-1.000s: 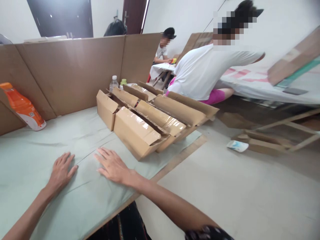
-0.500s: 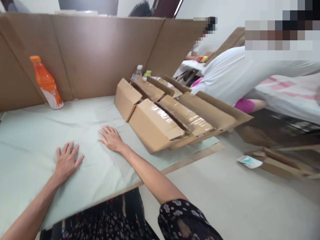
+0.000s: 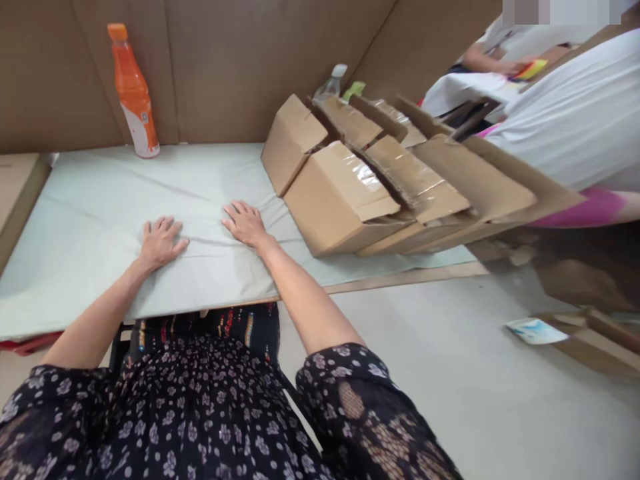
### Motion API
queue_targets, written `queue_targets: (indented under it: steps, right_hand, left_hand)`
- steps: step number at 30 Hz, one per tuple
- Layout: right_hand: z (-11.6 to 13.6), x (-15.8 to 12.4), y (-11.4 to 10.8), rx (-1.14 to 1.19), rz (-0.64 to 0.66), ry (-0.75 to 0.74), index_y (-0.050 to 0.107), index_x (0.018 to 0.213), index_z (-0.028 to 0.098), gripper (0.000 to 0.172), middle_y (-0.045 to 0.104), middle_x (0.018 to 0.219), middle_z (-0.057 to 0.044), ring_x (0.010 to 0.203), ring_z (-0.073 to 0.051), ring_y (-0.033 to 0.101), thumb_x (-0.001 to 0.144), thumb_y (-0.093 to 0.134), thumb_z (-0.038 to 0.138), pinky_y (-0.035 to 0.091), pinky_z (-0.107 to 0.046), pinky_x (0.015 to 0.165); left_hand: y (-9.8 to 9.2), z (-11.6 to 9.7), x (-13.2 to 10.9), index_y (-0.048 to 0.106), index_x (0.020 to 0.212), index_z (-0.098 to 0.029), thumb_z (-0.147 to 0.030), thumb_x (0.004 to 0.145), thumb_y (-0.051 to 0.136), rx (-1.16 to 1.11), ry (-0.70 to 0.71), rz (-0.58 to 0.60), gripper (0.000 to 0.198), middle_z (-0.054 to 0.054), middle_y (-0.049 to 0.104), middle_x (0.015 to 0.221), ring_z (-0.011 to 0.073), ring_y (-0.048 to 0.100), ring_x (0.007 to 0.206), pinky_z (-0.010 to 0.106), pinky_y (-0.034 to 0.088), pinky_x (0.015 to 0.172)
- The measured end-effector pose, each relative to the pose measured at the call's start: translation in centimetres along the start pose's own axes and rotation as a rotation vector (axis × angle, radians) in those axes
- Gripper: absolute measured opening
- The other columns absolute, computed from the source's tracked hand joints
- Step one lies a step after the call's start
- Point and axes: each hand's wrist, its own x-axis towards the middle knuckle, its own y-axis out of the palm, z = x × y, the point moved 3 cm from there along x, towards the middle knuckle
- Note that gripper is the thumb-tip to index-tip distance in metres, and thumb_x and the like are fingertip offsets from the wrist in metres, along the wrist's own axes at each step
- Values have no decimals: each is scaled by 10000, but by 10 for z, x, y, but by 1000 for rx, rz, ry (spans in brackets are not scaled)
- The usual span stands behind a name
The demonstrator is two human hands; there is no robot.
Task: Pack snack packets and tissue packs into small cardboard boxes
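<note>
Head view: left hand [image 3: 161, 243] is laid palm down on the cloth [image 3: 210, 180], fingers spread, thumb turned inward. Right hand [image 3: 245, 223] is laid the same way, fingers spread a little less, just beside the boxes [image 3: 330, 207]. The two hands are kept apart, with cloth between them.

Table is covered by the pale green cloth; slight creases are seen around the hands. Boxes are packed in slanted rows at the right end of the cloth, some flaps raised, clear tape seen on several tops. Exact count can't be told; the rear ones are partly hidden.

Far edge is closed off by a cardboard screen [image 3: 270, 60]. Orange bottle [image 3: 135, 100] is stood against it, left of centre. Clear bottle [image 3: 331, 85] and a green cap [image 3: 355, 90] are half hidden behind the boxes. A flat carton [image 3: 17, 193] is cut off by the left frame edge.

On the floor at right, a blue-white packet [image 3: 537, 331] is seen at the end of a low carton [image 3: 595, 347]. Above, a co-worker's white shirt [image 3: 575, 120] is blurred. Farther back, a yellow-red item [image 3: 533, 69] is held by another person.
</note>
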Motion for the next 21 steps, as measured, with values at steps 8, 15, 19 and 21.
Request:
queue_targets:
  steps: [8, 15, 19, 21]
  right_hand:
    - [-11, -4, 13, 66, -70, 43, 522, 1571, 137, 576, 412, 1699, -198, 1573, -383, 343, 1068, 433, 405, 269, -579, 1259]
    - [-33, -8, 25, 141, -174, 91, 624, 1469, 146, 523, 512, 1628, -204, 1522, -359, 439, 1053, 440, 404, 312, -591, 1255]
    - [-41, -6, 30, 196, -235, 112, 672, 1413, 158, 480, 549, 1600, -191, 1493, -338, 480, 1016, 520, 381, 325, -568, 1261]
    - [-43, -5, 31, 218, -265, 116, 699, 1372, 160, 448, 570, 1583, -186, 1475, -328, 502, 996, 551, 353, 339, -554, 1258]
  left_hand:
    - [7, 4, -1, 638, 1396, -178, -457, 940, 596, -79, -20, -33, 536, 177, 541, 1599, 379, 430, 1497, 583, 217, 1267]
    - [12, 16, 2, 717, 1230, -176, -334, 906, 569, -152, -50, -142, 390, 147, 669, 1446, 338, 557, 1384, 517, 356, 1220]
    - [16, 22, 7, 744, 1160, -215, -322, 876, 579, -153, -43, -181, 345, 124, 707, 1399, 339, 595, 1357, 517, 398, 1199]
    - [17, 23, 8, 751, 1149, -210, -327, 873, 576, -152, -37, -194, 346, 128, 714, 1391, 338, 605, 1354, 515, 409, 1196]
